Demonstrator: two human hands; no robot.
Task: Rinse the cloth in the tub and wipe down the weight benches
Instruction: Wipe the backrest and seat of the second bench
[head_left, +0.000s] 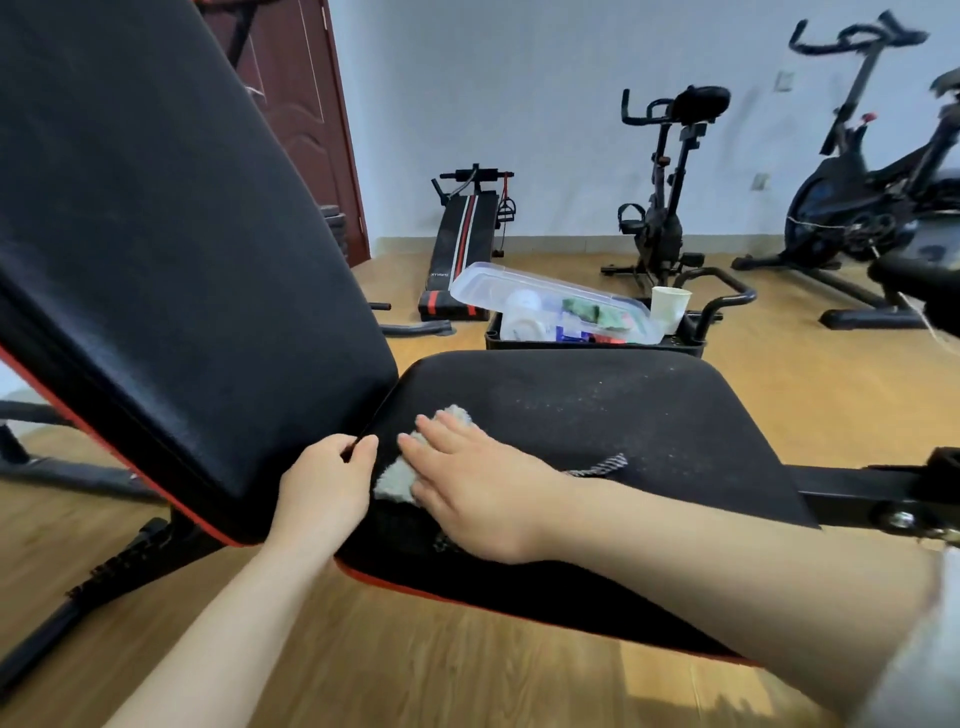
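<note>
Cloth (396, 480) mostly hidden under right hand (472, 483); backrest (156, 234) top cut off; right exercise bike (857, 208) blurred, cut by edge.

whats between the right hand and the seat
The grey cloth: the right hand presses flat on it against the seat, as the head view shows. The left hand grips the backrest edge alongside.

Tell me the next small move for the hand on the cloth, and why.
Probably slide the right hand with the cloth outward across the seat pad, toward the pale specks. The hand lies flat on the cloth at the pad's inner end, by the backrest that the left hand grips, and the speckled area beyond looks unwiped.
</note>
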